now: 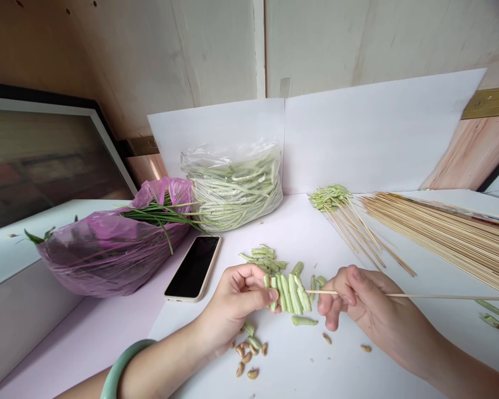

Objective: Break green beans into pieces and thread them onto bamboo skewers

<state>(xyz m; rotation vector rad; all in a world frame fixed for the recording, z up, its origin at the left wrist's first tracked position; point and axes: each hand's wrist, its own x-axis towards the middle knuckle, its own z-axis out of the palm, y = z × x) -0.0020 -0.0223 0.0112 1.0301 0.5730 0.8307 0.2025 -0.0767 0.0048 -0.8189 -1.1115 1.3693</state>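
Note:
Several short pieces of green bean (290,293) sit side by side on the tip of a thin wooden skewer (441,296). The thumb and fingers of my left hand (247,296) pinch the leftmost bean piece. My right hand (366,299) grips the skewer a little to the right of the bean pieces, with the long bare end pointing right. Loose cut bean pieces (263,256) lie on the white table just behind the hands. One more loose piece (304,321) rests below the skewered row. Brown bean seeds (246,357) are scattered in front of my left hand.
A clear bag of long beans (241,188) stands at the back, beside a purple bag of greens (112,249). A phone (192,267) lies left of my hands. Finished bean skewers (330,197) and many bare skewers (444,230) lie at the back right.

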